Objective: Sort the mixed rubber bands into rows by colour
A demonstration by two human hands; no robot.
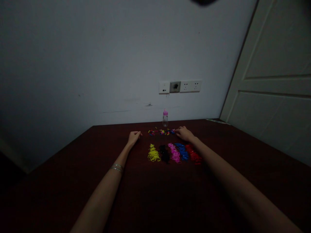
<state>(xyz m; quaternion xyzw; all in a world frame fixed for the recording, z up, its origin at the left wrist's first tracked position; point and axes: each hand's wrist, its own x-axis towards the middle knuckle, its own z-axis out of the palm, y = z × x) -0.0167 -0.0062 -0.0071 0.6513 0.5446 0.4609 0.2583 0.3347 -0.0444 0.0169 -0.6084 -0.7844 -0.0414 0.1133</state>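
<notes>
My right hand (pixel 184 133) rests at the right end of a row of mixed coloured bands (pixel 162 132), its fingers stretched out and fingertips touching the bands there. Left of that row lies my left hand (pixel 134 137), loosely curled on the table with nothing visible in it. Nearer to me, small rubber-like bands are laid out by colour: a yellow pile (pixel 154 153), a black pile (pixel 164 154), a pink pile (pixel 174 153), a blue pile (pixel 182 151) and a red pile (pixel 193 154). My right forearm partly covers the red pile.
A small clear bottle with a pink top (pixel 165 118) stands behind the mixed bands, close to the wall. Wall sockets (pixel 190 86) sit above the dark red table (pixel 155 194). A flat strip (pixel 217 121) lies at the table's back right, beside a pale door (pixel 274 97).
</notes>
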